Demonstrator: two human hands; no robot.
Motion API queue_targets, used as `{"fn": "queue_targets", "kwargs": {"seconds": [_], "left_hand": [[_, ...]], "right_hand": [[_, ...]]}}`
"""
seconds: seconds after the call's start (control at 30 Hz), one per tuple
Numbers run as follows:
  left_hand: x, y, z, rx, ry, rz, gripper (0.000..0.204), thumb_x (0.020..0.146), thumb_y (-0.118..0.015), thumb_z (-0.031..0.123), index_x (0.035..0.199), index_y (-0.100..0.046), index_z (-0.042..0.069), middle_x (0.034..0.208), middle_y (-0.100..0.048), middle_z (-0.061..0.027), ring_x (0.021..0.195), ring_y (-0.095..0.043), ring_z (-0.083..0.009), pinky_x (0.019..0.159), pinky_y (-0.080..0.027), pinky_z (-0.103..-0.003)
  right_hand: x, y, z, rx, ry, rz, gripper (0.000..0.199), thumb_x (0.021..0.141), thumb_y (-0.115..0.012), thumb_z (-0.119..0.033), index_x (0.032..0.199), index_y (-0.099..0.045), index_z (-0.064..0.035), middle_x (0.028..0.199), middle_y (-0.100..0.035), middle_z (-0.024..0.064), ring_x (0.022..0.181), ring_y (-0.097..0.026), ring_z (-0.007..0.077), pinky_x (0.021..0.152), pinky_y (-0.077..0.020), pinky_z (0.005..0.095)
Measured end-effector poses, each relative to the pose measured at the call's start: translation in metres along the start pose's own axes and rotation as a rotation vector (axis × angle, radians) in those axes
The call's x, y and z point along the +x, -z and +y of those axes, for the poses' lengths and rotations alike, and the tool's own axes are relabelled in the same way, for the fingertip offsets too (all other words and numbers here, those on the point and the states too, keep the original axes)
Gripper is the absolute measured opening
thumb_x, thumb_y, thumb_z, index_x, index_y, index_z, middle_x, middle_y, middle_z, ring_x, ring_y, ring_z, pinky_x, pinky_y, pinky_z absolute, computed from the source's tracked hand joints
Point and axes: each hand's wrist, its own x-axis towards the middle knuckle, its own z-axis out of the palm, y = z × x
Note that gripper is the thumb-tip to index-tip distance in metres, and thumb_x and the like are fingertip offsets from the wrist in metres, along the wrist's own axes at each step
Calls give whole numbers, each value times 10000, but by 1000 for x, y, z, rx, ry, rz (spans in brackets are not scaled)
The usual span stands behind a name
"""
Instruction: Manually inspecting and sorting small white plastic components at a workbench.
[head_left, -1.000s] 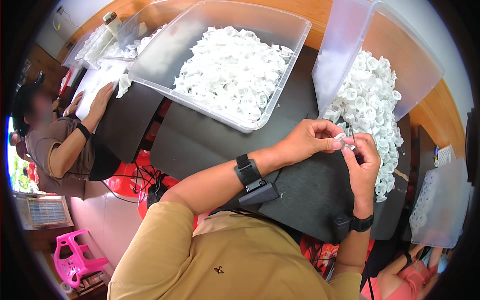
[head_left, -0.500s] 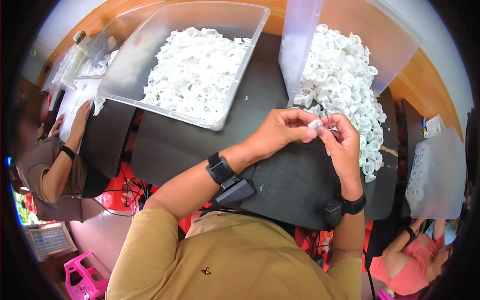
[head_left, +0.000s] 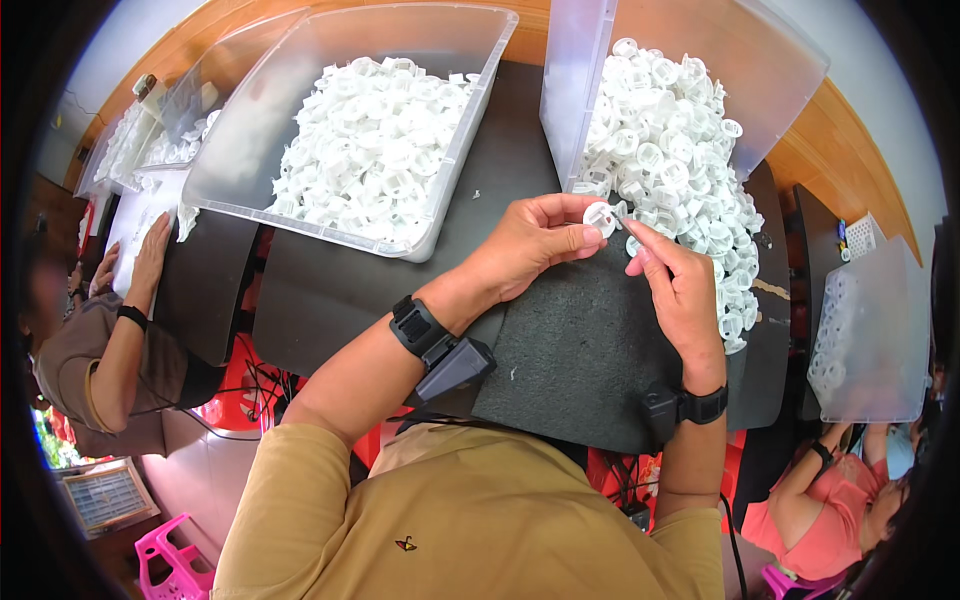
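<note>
My left hand (head_left: 525, 245) pinches a small round white plastic part (head_left: 599, 217) between thumb and fingertips, its flat face turned towards me. Close on its right is my right hand (head_left: 680, 285), index finger stretched towards the part and thumb bent in below. Something thin and dark shows at the right fingertips, too small to name. Just beyond both hands, a heap of similar white plastic parts (head_left: 660, 130) spills out of a tipped clear bin (head_left: 572, 100) onto the dark table (head_left: 560, 350).
Left of the heap stands a clear plastic bin (head_left: 455, 150) full of white parts. A co-worker's hand (head_left: 152, 250) rests on a white surface at far left. At far right are another clear bin (head_left: 880, 340) and a person in a coral top (head_left: 815, 520).
The white part has been turned so its round face shows. My right index finger has straightened towards it, and both hands sit slightly further left and higher in the picture.
</note>
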Motion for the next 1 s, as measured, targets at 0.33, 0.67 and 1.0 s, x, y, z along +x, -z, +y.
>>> {"fn": "queue_targets", "kwargs": {"seconds": [0.33,0.67,1.0], "left_hand": [[2,0,-6,24,-7,55,370,883,-677,81,1229,-573,5,1101,-641,-76,970,-641,-146,867,-540,-256],[2,-1,-9,1,-17,71,361,885,-670,65,1229,-577,7,1089,-640,-64,951,-636,-132,862,-542,-257],[3,0,-12,66,-23,65,361,875,-680,60,1216,-582,-11,1074,-640,-68,940,-629,-122,853,-544,-255]], "right_hand": [[-1,-5,0,-80,17,-12,356,871,-508,-17,1184,-657,-99,692,-635,103,623,-633,222,616,-489,317],[-1,-3,-5,-131,49,-9,340,868,-515,-22,1169,-662,-83,680,-626,118,598,-626,233,581,-474,331],[-6,-4,-17,-391,122,41,276,862,-545,-49,1083,-697,-112,682,-632,94,601,-615,282,567,-473,360]]}}
